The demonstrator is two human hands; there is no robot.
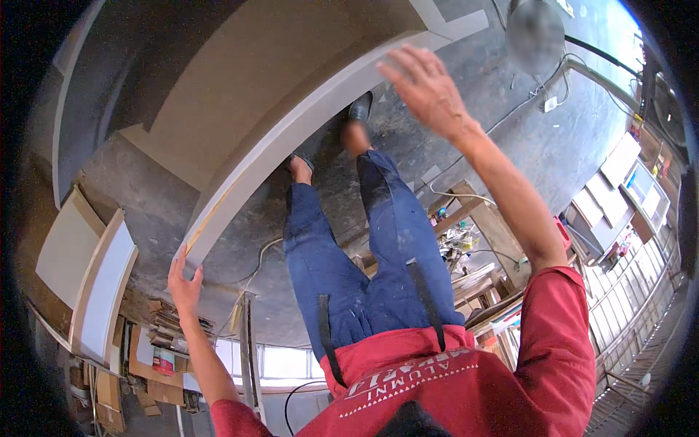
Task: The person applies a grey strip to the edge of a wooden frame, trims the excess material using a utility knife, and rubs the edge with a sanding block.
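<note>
A long panel with a light grey edge (291, 131) runs in front of my legs, bent by the lens, with a brown board face (240, 80) behind it. A thin yellowish strip shows along the edge's left end. My left hand (186, 288) is at that end, its fingertips against the corner, thumb and fingers apart. Toward the panel's other end, my right hand (429, 95) hovers with fingers stretched out and nothing in it. It overlaps the edge only slightly, and whether it touches cannot be told.
Pale panels (102, 269) lean at the left, near cardboard pieces (156, 371). A wooden frame (495, 240) with tools and scraps stands right of my legs. Cables (502, 120) trail over the dark floor (480, 80). A blurred round object (535, 36) is at the top right.
</note>
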